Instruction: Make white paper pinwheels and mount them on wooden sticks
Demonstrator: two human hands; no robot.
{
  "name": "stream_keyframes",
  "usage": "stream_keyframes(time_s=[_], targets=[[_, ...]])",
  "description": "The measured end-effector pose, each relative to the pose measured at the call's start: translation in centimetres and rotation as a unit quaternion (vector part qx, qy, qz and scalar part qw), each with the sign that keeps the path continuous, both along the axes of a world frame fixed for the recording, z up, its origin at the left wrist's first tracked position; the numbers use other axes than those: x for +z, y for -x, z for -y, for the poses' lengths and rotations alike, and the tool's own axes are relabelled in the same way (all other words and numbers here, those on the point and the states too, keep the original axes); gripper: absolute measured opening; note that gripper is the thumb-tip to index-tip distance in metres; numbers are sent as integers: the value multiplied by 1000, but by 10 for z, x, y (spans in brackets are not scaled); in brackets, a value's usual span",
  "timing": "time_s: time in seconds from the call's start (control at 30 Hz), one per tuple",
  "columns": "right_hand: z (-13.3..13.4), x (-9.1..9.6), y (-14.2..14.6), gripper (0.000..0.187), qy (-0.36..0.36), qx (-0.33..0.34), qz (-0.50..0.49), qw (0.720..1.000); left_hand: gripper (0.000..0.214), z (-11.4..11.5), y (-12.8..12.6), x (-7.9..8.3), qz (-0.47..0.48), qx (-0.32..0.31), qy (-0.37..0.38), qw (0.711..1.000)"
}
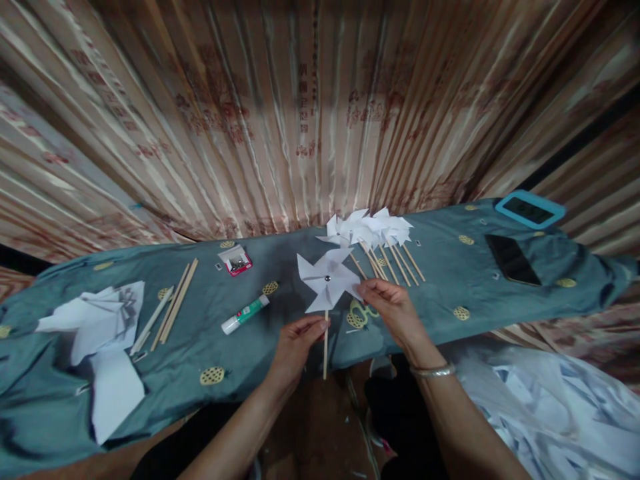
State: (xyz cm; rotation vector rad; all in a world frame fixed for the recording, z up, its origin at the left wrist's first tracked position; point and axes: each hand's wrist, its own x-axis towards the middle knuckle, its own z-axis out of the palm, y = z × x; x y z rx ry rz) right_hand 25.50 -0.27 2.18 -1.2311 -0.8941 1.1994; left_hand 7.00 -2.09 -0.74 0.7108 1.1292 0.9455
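Note:
I hold a white paper pinwheel (327,279) on a thin wooden stick (325,353) over the teal cloth-covered table (450,280). My left hand (297,340) pinches the stick just below the paper wheel. My right hand (393,308) touches the wheel's right blade with its fingertips closed on the paper edge. A dark pin sits at the wheel's centre. Behind it lies a bunch of finished white pinwheels (373,230) with their sticks fanned toward me.
A glue stick (245,315) lies left of my hands, a small red box of pins (236,260) beyond it. Loose wooden sticks (173,307) and white paper sheets (100,333) lie far left. A dark phone (513,259) and a blue-cased device (530,210) lie at right. Paper scraps (550,413) pile lower right.

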Motion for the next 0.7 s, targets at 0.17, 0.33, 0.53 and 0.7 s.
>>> stream_keyframes(time_s=[0.17, 0.33, 0.53, 0.7], targets=[[4, -5, 6, 38, 6, 40, 9, 999, 40, -1, -1, 2, -2, 17, 3, 1000], [7, -10, 16, 39, -2, 90, 45, 995, 40, -1, -1, 2, 4, 22, 1, 1000], [10, -13, 27, 36, -22, 117, 96, 988, 40, -1, -2, 3, 16, 19, -7, 1000], [8, -8, 15, 36, -12, 113, 104, 988, 40, -1, -1, 3, 14, 19, 1, 1000]])
